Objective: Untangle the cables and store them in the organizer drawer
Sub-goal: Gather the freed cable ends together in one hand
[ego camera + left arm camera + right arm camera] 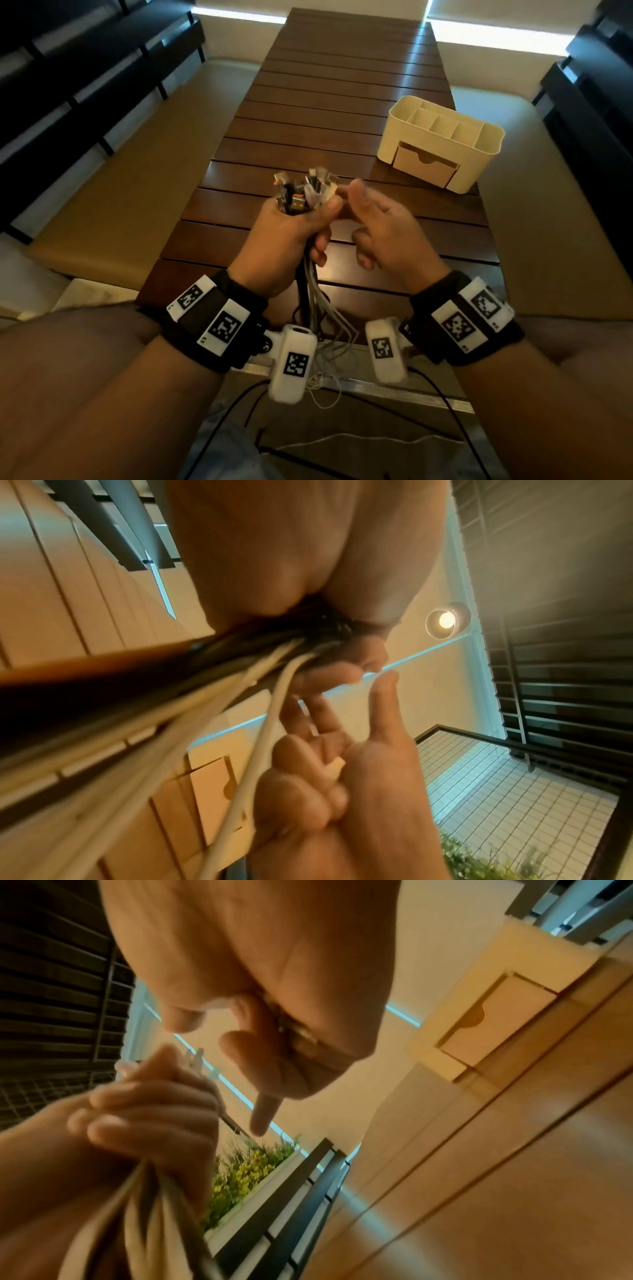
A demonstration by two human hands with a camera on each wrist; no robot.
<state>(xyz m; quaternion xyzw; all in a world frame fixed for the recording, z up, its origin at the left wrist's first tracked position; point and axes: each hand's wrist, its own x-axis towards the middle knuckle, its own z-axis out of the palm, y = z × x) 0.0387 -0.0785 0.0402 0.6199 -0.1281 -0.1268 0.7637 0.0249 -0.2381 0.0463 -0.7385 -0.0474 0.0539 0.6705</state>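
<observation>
My left hand (291, 233) grips a bundle of black and white cables (303, 193) upright above the table, their connectors fanning out over my fist. The strands (315, 301) hang down past the table's near edge. My right hand (380, 226) hovers just right of the bundle, blurred, with its index finger stretched towards the connectors and the other fingers loosely curled; I see nothing held in it. The right wrist view shows the left hand's fingers (154, 1112) wrapped round the cables (147, 1204). The cream organizer (442, 144) stands to the right, its drawer (424, 166) shut.
The slatted dark wooden table (325, 113) runs away from me. Tan cushioned benches (120, 192) flank it on both sides, with dark slatted furniture beyond them. Thin black and white leads trail across my lap below the table edge.
</observation>
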